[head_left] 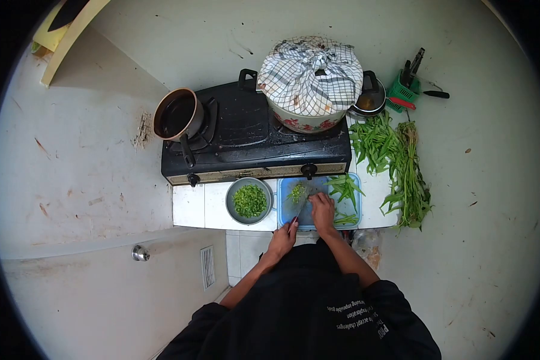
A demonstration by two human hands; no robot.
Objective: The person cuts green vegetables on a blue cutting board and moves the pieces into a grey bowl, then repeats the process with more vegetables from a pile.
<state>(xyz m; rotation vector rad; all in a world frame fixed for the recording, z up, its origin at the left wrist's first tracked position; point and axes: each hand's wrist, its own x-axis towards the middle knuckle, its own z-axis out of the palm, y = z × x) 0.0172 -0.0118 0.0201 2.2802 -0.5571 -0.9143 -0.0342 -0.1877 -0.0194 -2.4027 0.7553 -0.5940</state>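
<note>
My left hand (pixel 281 241) is wrapped round the red handle of a knife (pixel 300 207), whose blade points up over a blue tray (pixel 281 204). On the tray, my right hand (pixel 323 211) has its fingers curled together beside the blade; what they press on is too small to make out. Chopped greens (pixel 296 192) lie by the blade's tip. Whole green leaves (pixel 344 187) and cut stems (pixel 344 218) rest on the tray's right side. Left of the tray stands a grey bowl (pixel 230 211) holding chopped greens (pixel 249 201).
Behind the tray is a black gas stove (pixel 240 157) with a small saucepan (pixel 186 129) and a large cloth-covered pot (pixel 306 123). Leafy bunches (pixel 409 174) lie at the right. A green basket (pixel 402 92) holds knives. A plastic bag (pixel 369 246) hangs near the counter edge.
</note>
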